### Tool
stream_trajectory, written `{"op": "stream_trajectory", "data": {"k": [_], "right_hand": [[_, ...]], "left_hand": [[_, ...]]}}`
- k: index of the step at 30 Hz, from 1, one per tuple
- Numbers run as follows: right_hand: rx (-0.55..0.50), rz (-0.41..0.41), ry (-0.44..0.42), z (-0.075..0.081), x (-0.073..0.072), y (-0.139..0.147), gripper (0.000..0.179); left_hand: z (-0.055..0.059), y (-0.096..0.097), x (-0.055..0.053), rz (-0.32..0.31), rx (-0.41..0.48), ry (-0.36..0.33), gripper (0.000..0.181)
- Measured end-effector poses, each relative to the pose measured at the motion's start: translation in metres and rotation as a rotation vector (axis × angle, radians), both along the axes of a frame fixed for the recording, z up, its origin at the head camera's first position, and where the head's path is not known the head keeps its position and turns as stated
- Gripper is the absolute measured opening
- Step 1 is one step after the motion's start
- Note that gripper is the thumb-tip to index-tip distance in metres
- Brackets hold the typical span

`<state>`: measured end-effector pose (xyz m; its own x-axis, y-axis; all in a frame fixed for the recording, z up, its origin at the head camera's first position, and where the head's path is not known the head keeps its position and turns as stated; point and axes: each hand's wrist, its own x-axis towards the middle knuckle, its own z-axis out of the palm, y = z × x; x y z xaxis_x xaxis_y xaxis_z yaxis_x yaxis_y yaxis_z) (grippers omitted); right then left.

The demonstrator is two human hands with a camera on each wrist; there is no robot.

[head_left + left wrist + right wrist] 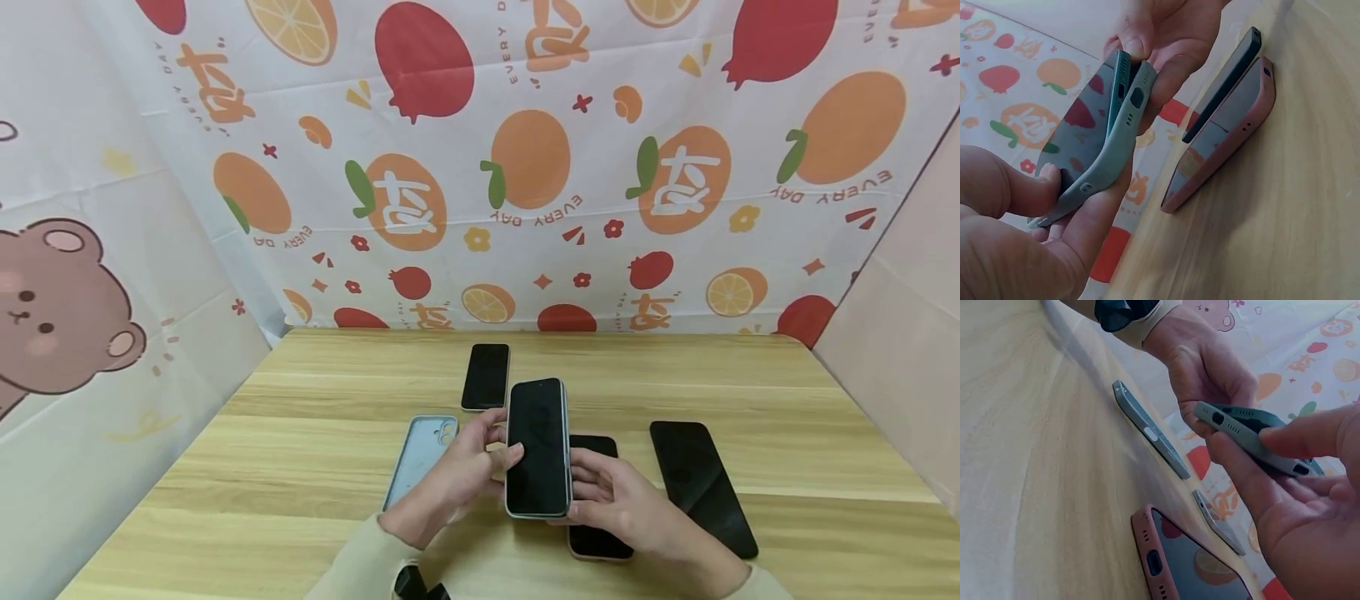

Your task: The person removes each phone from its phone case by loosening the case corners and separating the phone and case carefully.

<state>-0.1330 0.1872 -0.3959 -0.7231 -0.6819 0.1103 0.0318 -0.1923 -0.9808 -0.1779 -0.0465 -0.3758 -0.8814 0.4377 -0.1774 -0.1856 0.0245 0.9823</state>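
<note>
A dark-screened phone with a teal edge is held above the table, screen up. It sits partly in a pale blue-green phone case; along one end a gap shows between phone and case. My left hand grips one side, its thumb over the screen's edge. On the opposite side, my right hand holds the case and phone, with the thumb at the rim and fingers underneath, as the right wrist view shows. Beneath them lies a phone in a pink case, partly covered by the held phone and right hand.
An empty light blue phone case lies left of my hands, partly behind the left arm. Farther back rests a small black phone. A larger black phone lies to the right. A fruit-patterned cloth hangs behind the wooden table.
</note>
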Motion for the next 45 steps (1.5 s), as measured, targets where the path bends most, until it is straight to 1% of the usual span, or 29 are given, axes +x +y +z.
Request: {"op": "stream_trajectory", "data": {"k": [2, 6, 9, 17, 22, 27, 30, 34, 38, 41, 45], "right_hand": [[0.012, -0.029, -0.045, 0.001, 0.001, -0.001, 0.065], [0.058, -0.114, -0.130, 0.004, 0.003, -0.002, 0.067], [0.089, -0.172, -0.147, 0.005, 0.004, -0.004, 0.065], [0.125, -0.280, -0.096, 0.003, 0.006, -0.007, 0.067], [0.127, -0.326, -0.058, 0.004, 0.008, -0.009, 0.065], [0.110, -0.362, -0.014, 0.004, 0.010, -0.010, 0.059], [0.114, -0.383, -0.014, 0.005, 0.010, -0.011, 0.053], [0.138, -0.389, -0.020, 0.005, 0.010, -0.011, 0.047], [0.157, -0.372, 0.001, 0.004, 0.008, -0.008, 0.047], [0.195, -0.371, 0.035, 0.003, 0.007, -0.006, 0.048], [0.323, -0.410, 0.123, 0.006, 0.007, -0.004, 0.045]], "left_hand": [[0.000, 0.001, -0.001, -0.001, -0.005, -0.003, 0.063], [0.000, 0.001, -0.001, -0.009, 0.003, -0.009, 0.065], [0.000, 0.000, 0.000, -0.018, 0.007, -0.010, 0.066], [-0.002, -0.001, -0.001, -0.003, 0.013, -0.011, 0.066], [-0.001, -0.002, -0.001, 0.002, 0.010, -0.004, 0.064], [0.000, -0.001, -0.002, -0.003, 0.002, -0.002, 0.066], [0.000, 0.000, -0.002, -0.005, -0.006, 0.001, 0.067], [0.000, 0.000, -0.001, 0.001, -0.015, 0.003, 0.068], [0.000, -0.001, 0.000, 0.003, -0.024, 0.003, 0.069], [0.000, -0.001, 0.000, 0.008, -0.038, 0.003, 0.070], [-0.001, 0.000, 0.001, 0.027, -0.066, 0.009, 0.070]]}}
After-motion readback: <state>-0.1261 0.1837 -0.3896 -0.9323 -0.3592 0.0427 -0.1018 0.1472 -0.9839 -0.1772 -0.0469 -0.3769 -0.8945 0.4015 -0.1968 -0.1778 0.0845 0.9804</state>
